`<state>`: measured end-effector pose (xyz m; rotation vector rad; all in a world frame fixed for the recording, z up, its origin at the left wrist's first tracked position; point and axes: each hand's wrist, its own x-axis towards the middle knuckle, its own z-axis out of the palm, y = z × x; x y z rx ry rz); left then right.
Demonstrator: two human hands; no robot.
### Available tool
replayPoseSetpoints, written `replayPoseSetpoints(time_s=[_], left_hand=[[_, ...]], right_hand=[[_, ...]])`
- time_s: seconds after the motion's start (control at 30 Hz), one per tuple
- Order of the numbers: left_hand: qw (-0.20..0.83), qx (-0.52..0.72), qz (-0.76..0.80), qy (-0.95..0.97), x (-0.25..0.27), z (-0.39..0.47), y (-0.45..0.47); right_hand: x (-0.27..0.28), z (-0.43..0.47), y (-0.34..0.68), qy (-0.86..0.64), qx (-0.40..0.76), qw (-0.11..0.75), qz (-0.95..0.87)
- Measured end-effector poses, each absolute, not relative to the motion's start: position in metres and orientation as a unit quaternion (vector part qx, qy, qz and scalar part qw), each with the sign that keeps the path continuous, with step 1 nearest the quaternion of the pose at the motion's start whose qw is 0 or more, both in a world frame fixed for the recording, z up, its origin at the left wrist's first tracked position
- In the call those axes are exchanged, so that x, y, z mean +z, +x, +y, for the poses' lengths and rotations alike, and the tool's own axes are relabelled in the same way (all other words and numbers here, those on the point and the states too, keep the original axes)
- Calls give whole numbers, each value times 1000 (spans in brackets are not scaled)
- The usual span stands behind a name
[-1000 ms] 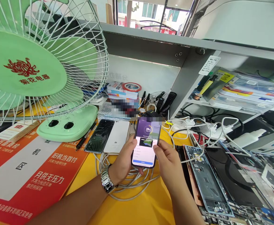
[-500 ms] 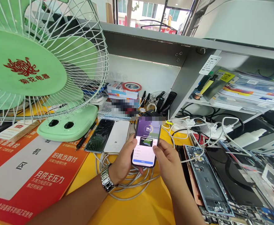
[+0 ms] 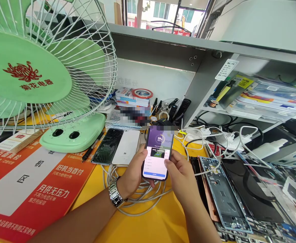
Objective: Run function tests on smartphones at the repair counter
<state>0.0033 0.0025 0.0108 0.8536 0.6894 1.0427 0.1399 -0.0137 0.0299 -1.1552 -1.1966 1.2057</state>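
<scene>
A smartphone [image 3: 156,163] is held upright between both hands, tilted back, its lit screen showing a purple top with 39% in a ring and a blue bar below. My left hand [image 3: 134,170], with a metal watch [image 3: 116,192] on the wrist, is closed around the phone's left edge, thumb on the front. My right hand [image 3: 182,175] grips the right edge, its thumb at the side of the screen. Beneath the phone lies a coiled grey cable [image 3: 143,202]. A cracked black phone [image 3: 108,146] and a white phone [image 3: 126,148] lie to the left.
A green fan [image 3: 73,131] stands at the left over a red and orange board [image 3: 51,199]. At the right are phone frames [image 3: 225,199], a dark screen panel [image 3: 251,189] and white chargers with cables [image 3: 224,138]. Boxes with a tape roll [image 3: 142,93] sit at the back.
The phone and both hands stay almost in place. My right thumb has shifted very slightly at the screen's edge.
</scene>
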Motion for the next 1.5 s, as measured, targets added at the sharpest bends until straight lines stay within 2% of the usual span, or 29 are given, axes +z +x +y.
replayPoseSetpoints(time_s=[0.6, 1.5], left_hand=[[734, 478, 302, 377, 12, 2, 5], [736, 472, 302, 379, 11, 2, 4]], right_hand=[[32, -10, 141, -537, 425, 522, -508], [27, -10, 142, -541, 421, 509, -520]])
